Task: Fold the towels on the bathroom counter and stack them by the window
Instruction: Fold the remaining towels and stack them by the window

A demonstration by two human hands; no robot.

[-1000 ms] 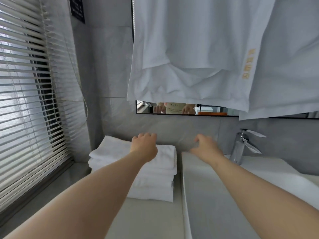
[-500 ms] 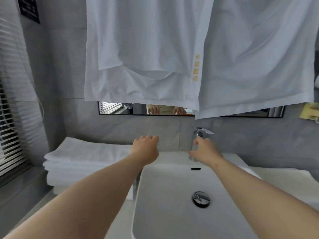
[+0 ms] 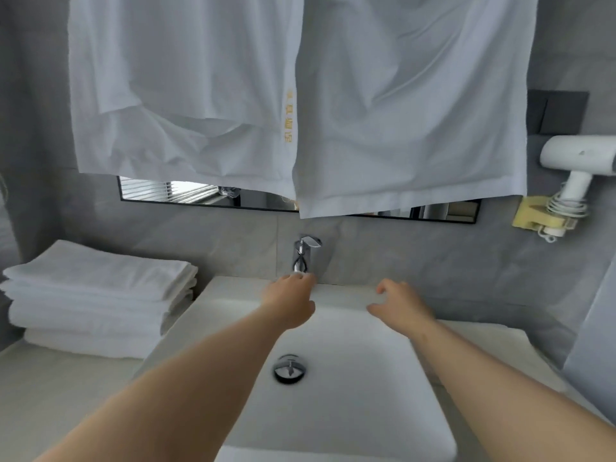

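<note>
Above the central sink (image 3: 350, 415), left hand (image 3: 289, 305) and right hand (image 3: 401, 305) hover empty, fingers loose; the left might bump the faucet (image 3: 305, 253).

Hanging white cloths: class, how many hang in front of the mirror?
2. The left cloth bears gold lettering along its right edge; the right cloth hangs beside it, reaching lower over the mirror. Folds may hide another layer.

Soft daylight, slight motion blur, wide-angle warping
</note>
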